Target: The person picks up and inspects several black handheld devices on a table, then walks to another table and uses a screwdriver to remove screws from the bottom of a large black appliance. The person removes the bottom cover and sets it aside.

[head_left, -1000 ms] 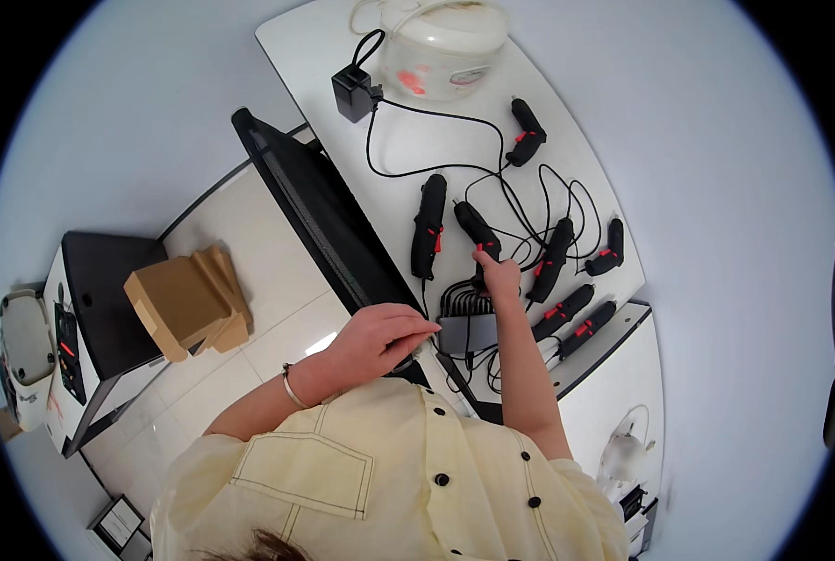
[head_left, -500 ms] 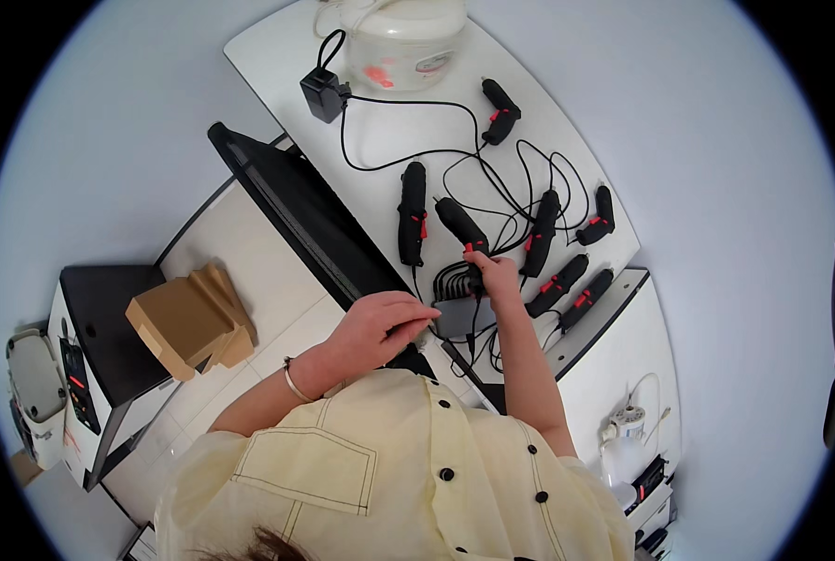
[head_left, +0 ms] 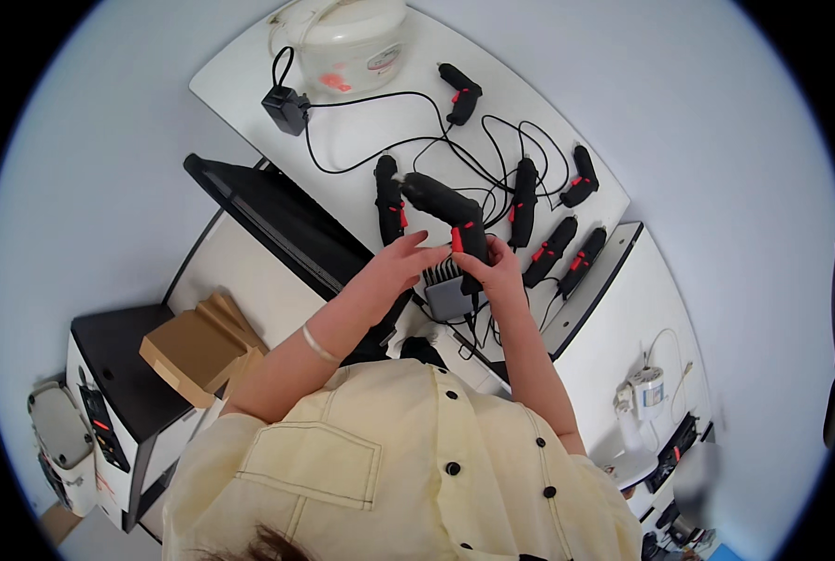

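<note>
My right hand (head_left: 498, 273) is closed round the handle of a black cordless screwdriver (head_left: 447, 208) with a red trigger. This screwdriver is raised off the table, its nose toward the far left. Beside its handle is my left hand (head_left: 402, 266), fingers apart and stretched toward the red trigger; whether the fingertips touch it I cannot tell. Just under the held tool is a grey multi-port charging box (head_left: 449, 301) with a row of black cables. Another black screwdriver (head_left: 389, 201) lies behind my left hand, and one more (head_left: 523, 204) lies beyond my right.
Further screwdrivers lie at the far side (head_left: 462, 93) and right (head_left: 581, 176) among looped black cables. A black power adapter (head_left: 286, 109) and a white rice cooker (head_left: 352, 47) stand at the back. A black panel (head_left: 277, 229) borders the table's left; an open cardboard box (head_left: 188, 355) is further left.
My right hand has lifted the screwdriver off the table and tilted it up. My left hand has moved forward to its handle and spread its fingers. The view has shifted slightly.
</note>
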Motion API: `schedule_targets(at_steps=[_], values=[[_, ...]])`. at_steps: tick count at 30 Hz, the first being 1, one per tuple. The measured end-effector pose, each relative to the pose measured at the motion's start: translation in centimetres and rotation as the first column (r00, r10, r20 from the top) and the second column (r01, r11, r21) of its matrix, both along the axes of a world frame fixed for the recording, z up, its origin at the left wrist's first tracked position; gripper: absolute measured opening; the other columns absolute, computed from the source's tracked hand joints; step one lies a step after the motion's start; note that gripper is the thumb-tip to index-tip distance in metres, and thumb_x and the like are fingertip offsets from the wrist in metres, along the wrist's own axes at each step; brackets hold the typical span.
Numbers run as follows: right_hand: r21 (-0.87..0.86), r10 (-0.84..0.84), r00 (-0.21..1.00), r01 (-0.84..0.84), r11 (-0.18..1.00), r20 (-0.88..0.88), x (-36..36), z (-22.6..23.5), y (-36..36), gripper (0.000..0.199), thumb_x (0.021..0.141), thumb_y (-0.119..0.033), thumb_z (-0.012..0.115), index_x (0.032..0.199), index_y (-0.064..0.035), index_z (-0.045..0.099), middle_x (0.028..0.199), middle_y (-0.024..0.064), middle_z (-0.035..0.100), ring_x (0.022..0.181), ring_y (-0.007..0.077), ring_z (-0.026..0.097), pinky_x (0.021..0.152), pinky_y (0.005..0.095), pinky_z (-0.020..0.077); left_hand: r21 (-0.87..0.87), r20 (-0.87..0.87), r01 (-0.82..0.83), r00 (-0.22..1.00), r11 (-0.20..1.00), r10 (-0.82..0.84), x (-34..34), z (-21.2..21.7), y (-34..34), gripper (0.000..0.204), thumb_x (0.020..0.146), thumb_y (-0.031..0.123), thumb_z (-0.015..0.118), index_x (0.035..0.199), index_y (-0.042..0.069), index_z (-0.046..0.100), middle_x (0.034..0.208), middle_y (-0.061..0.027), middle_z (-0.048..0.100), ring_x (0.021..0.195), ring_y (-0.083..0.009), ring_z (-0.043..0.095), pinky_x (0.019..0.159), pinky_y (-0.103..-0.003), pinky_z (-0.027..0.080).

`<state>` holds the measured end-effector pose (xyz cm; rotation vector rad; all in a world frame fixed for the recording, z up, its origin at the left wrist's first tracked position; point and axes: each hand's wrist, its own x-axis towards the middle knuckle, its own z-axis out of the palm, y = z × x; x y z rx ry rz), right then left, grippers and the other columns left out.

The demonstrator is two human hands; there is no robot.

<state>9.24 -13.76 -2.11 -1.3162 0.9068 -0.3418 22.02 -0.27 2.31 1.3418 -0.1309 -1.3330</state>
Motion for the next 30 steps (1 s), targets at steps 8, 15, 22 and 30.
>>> schedule_targets(at_steps=[8, 15, 22, 30], values=[[-0.383, 0.051, 0.988, 0.008, 0.924, 0.144, -0.1, 3.4, 6.0, 0.058, 0.070, -0.019, 0.073, 0.118, -0.0021, 0.045, 0.105, 0.0146, 0.057, 0.093, 0.0257, 0.059, 0.079, 0.0334, 0.0483, -0.325, -0.416, -0.290, 0.898, 0.900, 0.140, -0.6, -0.9, -2.2, 0.030, 0.090, 0.019, 0.053, 0.113, -0.001, 0.052, 0.105, -0.0121, 0.060, 0.106, -0.0248, 0.054, 0.092, -0.039, 0.044], [-0.538, 0.137, 0.991, -0.120, 0.834, -0.008, -3.5, 2.9, 8.4, 0.045, 0.079, -0.024, 0.068, 0.112, -0.0021, 0.048, 0.097, 0.0106, 0.056, 0.079, 0.0238, 0.059, 0.067, 0.0334, 0.0488, -0.313, -0.302, -0.301, 0.931, 0.901, 0.206, -2.4, -0.4, 0.7, 0.033, 0.089, 0.018, 0.055, 0.117, 0.006, 0.043, 0.114, -0.0138, 0.052, 0.110, -0.0296, 0.050, 0.096, -0.047, 0.041], [-0.520, 0.216, 0.954, -0.295, 0.802, -0.208, -5.1, 3.1, 8.2, 0.028, 0.081, -0.029, 0.065, 0.087, -0.0038, 0.056, 0.074, 0.0079, 0.055, 0.067, 0.0255, 0.057, 0.057, 0.0353, 0.0453, -0.372, -0.208, -0.273, 0.956, 0.887, 0.207, -3.8, 0.8, 0.1, 0.033, 0.089, 0.024, 0.055, 0.115, 0.006, 0.044, 0.111, -0.0132, 0.053, 0.107, -0.0272, 0.051, 0.099, -0.047, 0.039], [-0.642, 0.174, 0.974, -0.225, 0.733, -0.143, -5.4, 3.0, 8.5, 0.021, 0.086, -0.023, 0.057, 0.080, -0.0033, 0.054, 0.071, 0.0094, 0.056, 0.061, 0.0283, 0.057, 0.051, 0.0381, 0.0446, -0.310, -0.274, -0.317, 0.933, 0.896, 0.235, -4.3, 0.9, -1.2, 0.036, 0.090, 0.033, 0.054, 0.107, 0.001, 0.049, 0.101, -0.0101, 0.054, 0.094, -0.0204, 0.053, 0.093, -0.037, 0.041]])
